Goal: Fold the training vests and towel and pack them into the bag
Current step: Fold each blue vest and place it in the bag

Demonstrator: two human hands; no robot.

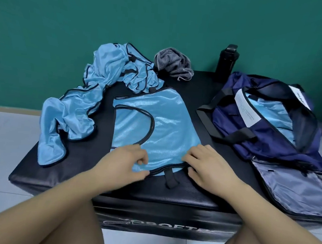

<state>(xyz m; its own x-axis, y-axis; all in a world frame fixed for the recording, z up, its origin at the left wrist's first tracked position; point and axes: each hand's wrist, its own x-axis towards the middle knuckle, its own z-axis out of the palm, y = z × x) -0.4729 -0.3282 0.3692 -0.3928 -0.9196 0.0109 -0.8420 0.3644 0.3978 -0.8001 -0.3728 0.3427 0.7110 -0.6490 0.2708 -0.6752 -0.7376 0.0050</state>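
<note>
1. Writing: the black padded block (55, 175) has white letters on its near face. "SOFT" is readable and the rest is cut off. The navy bag (226, 119), on the right, carries a white label (247, 109) whose print is too small to read.
2. Hands: the left hand (126, 162) and right hand (208, 168) lie palm-down at the near hem of the flat vest (162, 122), mid-block. Each pinches that hem with curled fingers.
3. Counts: one flat vest, one crumpled heap of blue vests (93, 89) at the left — number unclear — and blue fabric (272, 115) inside the open bag. At the far edge are one grey towel (172, 65) and one black bottle (227, 63).
</note>
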